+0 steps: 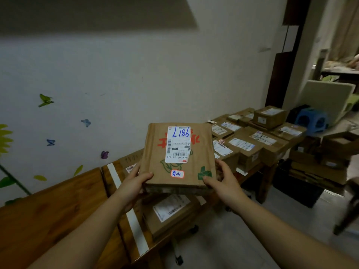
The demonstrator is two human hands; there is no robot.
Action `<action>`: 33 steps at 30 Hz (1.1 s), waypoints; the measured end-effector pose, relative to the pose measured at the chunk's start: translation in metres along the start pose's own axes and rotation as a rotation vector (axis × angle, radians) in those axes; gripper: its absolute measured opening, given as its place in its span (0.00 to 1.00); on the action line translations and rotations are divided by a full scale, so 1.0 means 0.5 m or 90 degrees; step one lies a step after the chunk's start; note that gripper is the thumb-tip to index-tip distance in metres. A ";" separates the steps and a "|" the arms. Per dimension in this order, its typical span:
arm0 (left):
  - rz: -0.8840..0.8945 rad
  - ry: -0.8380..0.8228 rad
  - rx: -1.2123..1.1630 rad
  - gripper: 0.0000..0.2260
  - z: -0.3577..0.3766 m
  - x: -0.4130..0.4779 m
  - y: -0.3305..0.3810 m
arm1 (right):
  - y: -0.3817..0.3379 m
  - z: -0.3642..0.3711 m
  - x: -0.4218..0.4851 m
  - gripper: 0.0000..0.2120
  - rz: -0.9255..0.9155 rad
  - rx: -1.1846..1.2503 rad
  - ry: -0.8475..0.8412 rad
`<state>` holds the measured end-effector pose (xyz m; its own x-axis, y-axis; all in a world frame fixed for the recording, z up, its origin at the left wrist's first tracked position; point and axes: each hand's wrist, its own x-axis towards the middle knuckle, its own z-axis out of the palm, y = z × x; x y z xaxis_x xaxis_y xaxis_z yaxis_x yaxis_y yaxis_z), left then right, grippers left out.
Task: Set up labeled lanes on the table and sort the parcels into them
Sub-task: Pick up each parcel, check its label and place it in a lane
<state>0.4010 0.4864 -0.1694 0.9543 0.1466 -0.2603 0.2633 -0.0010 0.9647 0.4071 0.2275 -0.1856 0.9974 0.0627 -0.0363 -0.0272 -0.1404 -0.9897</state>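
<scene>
Parcel point(177, 156) raised above wooden table point(48, 210), left hand point(134, 183) gripping near-left corner, right hand point(223, 181) gripping near-right

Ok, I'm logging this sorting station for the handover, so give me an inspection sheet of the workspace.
Surface: brown wooden table, white tape strips across it.
Job's things: flat brown cardboard parcel with blue-inked white label, held up; labelled cardboard parcels crowd the far end.
Clutter: blue plastic stool, open cardboard boxes on the floor.
Grippers: left hand and right hand grip the parcel's near corners.
Cables: nothing seen.
Surroundings: white wall with butterfly stickers.
</scene>
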 end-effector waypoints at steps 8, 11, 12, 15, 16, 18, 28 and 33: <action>0.035 -0.021 -0.005 0.19 0.075 0.143 0.061 | -0.043 -0.080 0.140 0.37 0.075 0.080 0.053; 0.016 -0.033 0.005 0.15 0.111 0.176 0.078 | -0.030 -0.112 0.185 0.36 0.089 0.158 0.054; 0.014 -0.024 -0.001 0.15 0.125 0.182 0.081 | -0.023 -0.122 0.195 0.36 0.089 0.171 0.061; 0.003 0.017 -0.057 0.20 0.183 0.208 0.095 | -0.023 -0.152 0.226 0.37 0.087 0.192 0.089; -0.012 0.017 -0.073 0.21 0.212 0.214 0.099 | -0.023 -0.168 0.238 0.36 0.090 0.190 0.086; -0.032 0.019 -0.094 0.21 0.273 0.229 0.102 | -0.022 -0.211 0.257 0.36 0.092 0.179 0.059; -0.038 0.136 -0.125 0.29 0.521 0.293 0.098 | 0.014 -0.539 0.343 0.32 0.129 0.095 0.078; -0.066 0.083 -0.094 0.31 0.601 0.292 0.082 | 0.041 -0.564 0.374 0.30 0.161 0.064 0.082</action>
<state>0.5934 0.2104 -0.1798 0.8945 0.2651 -0.3599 0.3262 0.1634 0.9311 0.6117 -0.0424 -0.1738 0.9583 -0.0883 -0.2717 -0.2757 -0.0363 -0.9606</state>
